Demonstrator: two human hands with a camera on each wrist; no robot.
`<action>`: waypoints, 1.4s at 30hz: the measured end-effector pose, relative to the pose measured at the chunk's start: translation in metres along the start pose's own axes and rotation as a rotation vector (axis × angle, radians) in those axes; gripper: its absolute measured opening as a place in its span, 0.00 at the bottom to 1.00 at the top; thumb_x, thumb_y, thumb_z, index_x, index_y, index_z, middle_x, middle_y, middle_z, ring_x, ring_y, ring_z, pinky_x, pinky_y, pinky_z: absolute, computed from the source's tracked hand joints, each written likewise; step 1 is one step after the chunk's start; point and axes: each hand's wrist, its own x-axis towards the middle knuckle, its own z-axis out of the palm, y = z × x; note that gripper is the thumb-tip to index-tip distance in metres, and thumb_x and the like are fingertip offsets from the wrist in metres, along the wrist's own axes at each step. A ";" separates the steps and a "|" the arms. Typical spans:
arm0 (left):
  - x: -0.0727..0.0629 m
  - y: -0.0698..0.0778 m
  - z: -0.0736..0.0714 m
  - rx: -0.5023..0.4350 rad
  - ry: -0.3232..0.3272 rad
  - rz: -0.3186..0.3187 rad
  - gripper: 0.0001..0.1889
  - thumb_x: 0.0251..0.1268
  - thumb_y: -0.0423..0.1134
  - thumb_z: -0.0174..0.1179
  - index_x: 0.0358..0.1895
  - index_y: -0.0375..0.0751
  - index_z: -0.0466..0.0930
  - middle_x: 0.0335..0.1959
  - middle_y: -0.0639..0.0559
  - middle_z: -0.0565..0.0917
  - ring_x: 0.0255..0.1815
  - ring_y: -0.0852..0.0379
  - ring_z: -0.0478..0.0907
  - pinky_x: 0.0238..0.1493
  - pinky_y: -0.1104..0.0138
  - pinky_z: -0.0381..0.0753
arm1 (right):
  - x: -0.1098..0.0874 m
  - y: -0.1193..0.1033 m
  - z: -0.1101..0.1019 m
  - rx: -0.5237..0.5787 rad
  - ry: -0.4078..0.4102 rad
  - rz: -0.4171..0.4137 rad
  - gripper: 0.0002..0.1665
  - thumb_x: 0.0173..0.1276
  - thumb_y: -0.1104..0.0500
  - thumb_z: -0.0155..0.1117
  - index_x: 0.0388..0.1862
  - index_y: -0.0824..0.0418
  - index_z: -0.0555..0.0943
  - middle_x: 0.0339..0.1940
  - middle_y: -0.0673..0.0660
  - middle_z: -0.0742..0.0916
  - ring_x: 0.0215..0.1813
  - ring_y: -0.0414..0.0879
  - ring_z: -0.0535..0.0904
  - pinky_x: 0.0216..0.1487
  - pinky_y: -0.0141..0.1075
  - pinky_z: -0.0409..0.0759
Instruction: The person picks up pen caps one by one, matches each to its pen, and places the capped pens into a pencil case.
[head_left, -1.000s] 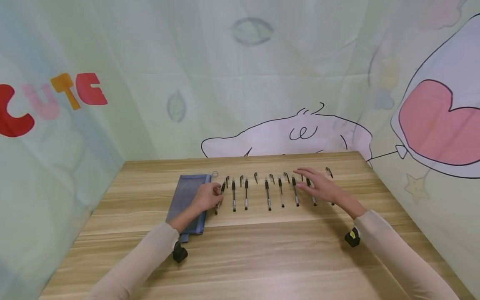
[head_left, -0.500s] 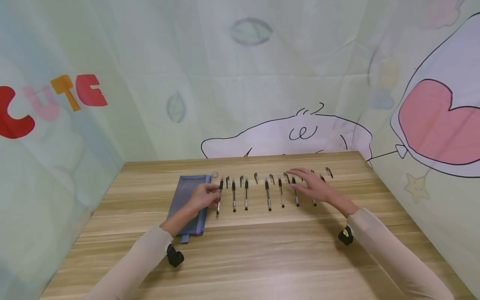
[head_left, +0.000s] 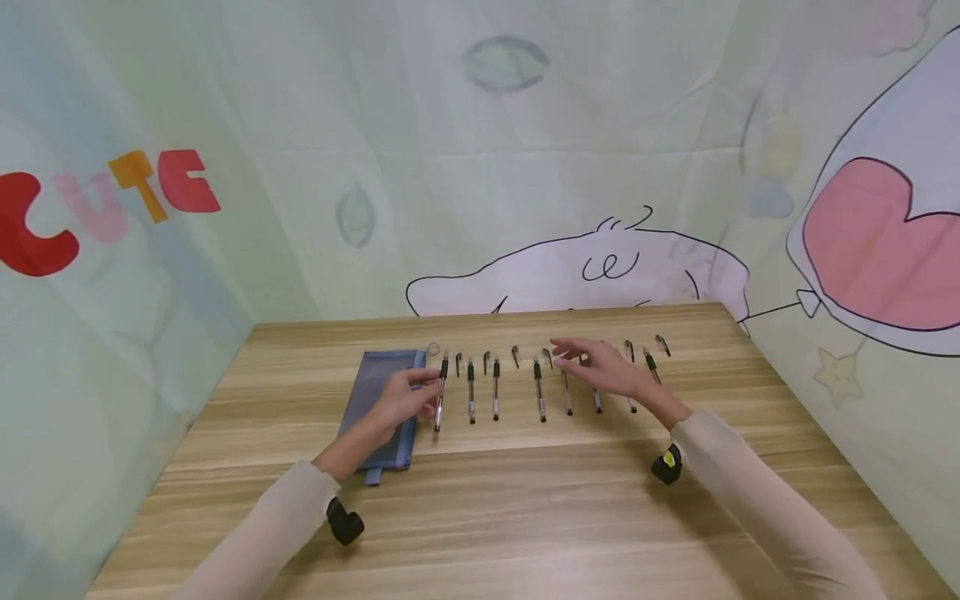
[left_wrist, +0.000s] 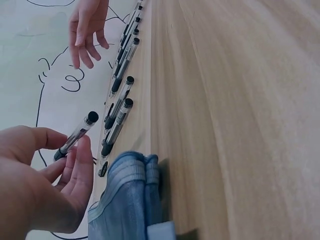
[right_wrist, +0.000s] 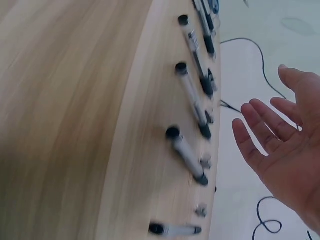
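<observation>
My left hand (head_left: 397, 403) holds an uncapped gel pen (left_wrist: 77, 135) between thumb and fingers, its black grip pointing away and its black end plug toward me. That hand is over the right edge of a blue mesh zip pouch (head_left: 367, 383). My right hand (head_left: 606, 371) hovers over the right half of a row of pens, fingers spread and holding nothing. Several clear-barrelled pens with black grips lie side by side, among them one pen (head_left: 541, 393) near the middle. Beyond their tips lie loose black-clipped caps, such as this cap (head_left: 515, 357).
A small ring (head_left: 432, 349) lies at the pouch's far right corner. The wooden table (head_left: 480, 517) ends at a printed curtain (head_left: 450, 192) at the back and sides. Black wrist cameras are strapped under both sleeves.
My left hand has straightened the pen from a slant and moved slightly left. My right hand has moved left along the row, uncovering pens and a cap at the right end.
</observation>
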 end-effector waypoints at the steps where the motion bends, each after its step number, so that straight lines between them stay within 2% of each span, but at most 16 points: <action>1: 0.000 0.000 0.000 -0.006 0.004 -0.001 0.25 0.72 0.30 0.59 0.70 0.30 0.72 0.49 0.43 0.79 0.31 0.62 0.81 0.37 0.69 0.91 | 0.003 -0.001 0.002 0.010 -0.001 0.005 0.29 0.80 0.55 0.58 0.73 0.68 0.71 0.62 0.67 0.84 0.60 0.58 0.83 0.56 0.46 0.88; 6: 0.000 -0.001 -0.002 -0.051 0.025 -0.009 0.24 0.72 0.30 0.58 0.70 0.29 0.71 0.50 0.45 0.79 0.34 0.63 0.80 0.36 0.72 0.89 | 0.023 -0.003 0.014 0.040 0.006 0.018 0.27 0.80 0.54 0.58 0.72 0.66 0.73 0.59 0.64 0.86 0.58 0.56 0.84 0.53 0.42 0.89; 10: -0.002 0.000 -0.004 -0.077 0.023 -0.011 0.25 0.74 0.31 0.58 0.70 0.28 0.70 0.50 0.45 0.77 0.37 0.62 0.80 0.39 0.71 0.90 | 0.038 -0.010 0.022 0.100 0.010 0.062 0.27 0.80 0.53 0.58 0.72 0.65 0.74 0.59 0.64 0.86 0.58 0.56 0.84 0.54 0.44 0.89; 16: -0.004 -0.002 -0.002 -0.137 -0.004 -0.028 0.25 0.75 0.30 0.57 0.71 0.28 0.68 0.50 0.45 0.76 0.36 0.61 0.83 0.41 0.70 0.92 | 0.058 -0.018 0.034 0.262 -0.053 0.155 0.29 0.80 0.53 0.57 0.73 0.66 0.71 0.64 0.66 0.83 0.59 0.56 0.83 0.58 0.50 0.88; 20: -0.004 -0.005 0.000 -0.186 -0.024 -0.021 0.25 0.73 0.28 0.58 0.71 0.26 0.67 0.49 0.45 0.77 0.33 0.61 0.85 0.39 0.70 0.92 | 0.069 -0.024 0.044 0.299 -0.093 0.177 0.28 0.80 0.54 0.58 0.73 0.66 0.72 0.63 0.65 0.84 0.59 0.58 0.82 0.57 0.50 0.87; 26: -0.008 -0.007 0.003 -0.212 -0.060 0.009 0.27 0.75 0.30 0.57 0.73 0.29 0.64 0.60 0.29 0.81 0.40 0.53 0.90 0.41 0.65 0.93 | 0.089 -0.034 0.062 0.260 -0.074 0.190 0.25 0.78 0.54 0.61 0.68 0.64 0.77 0.59 0.63 0.86 0.56 0.52 0.84 0.54 0.40 0.89; 29: -0.009 -0.008 0.005 -0.201 -0.071 0.019 0.27 0.77 0.31 0.55 0.75 0.33 0.63 0.62 0.29 0.80 0.41 0.53 0.90 0.42 0.65 0.93 | 0.098 -0.037 0.071 0.209 -0.059 0.185 0.23 0.77 0.55 0.61 0.65 0.65 0.79 0.57 0.63 0.87 0.53 0.50 0.84 0.52 0.35 0.88; 33: -0.012 -0.010 0.007 -0.205 -0.075 0.009 0.27 0.78 0.34 0.55 0.76 0.37 0.61 0.61 0.30 0.80 0.39 0.56 0.89 0.41 0.66 0.93 | 0.109 -0.039 0.083 0.095 -0.059 0.148 0.19 0.77 0.55 0.62 0.60 0.64 0.83 0.54 0.61 0.89 0.46 0.45 0.83 0.44 0.28 0.84; 38: -0.014 -0.010 0.009 -0.208 -0.051 0.000 0.29 0.78 0.33 0.55 0.78 0.37 0.59 0.60 0.31 0.81 0.41 0.53 0.89 0.39 0.68 0.92 | 0.118 -0.041 0.093 0.017 -0.051 0.108 0.17 0.75 0.57 0.64 0.56 0.66 0.85 0.51 0.62 0.90 0.41 0.45 0.83 0.39 0.27 0.83; 42: -0.017 -0.010 0.008 -0.210 -0.054 -0.011 0.33 0.76 0.30 0.55 0.80 0.38 0.56 0.62 0.32 0.79 0.44 0.50 0.89 0.42 0.66 0.93 | 0.124 -0.040 0.102 -0.036 -0.023 0.103 0.17 0.74 0.57 0.66 0.54 0.67 0.85 0.48 0.62 0.91 0.39 0.47 0.86 0.40 0.30 0.87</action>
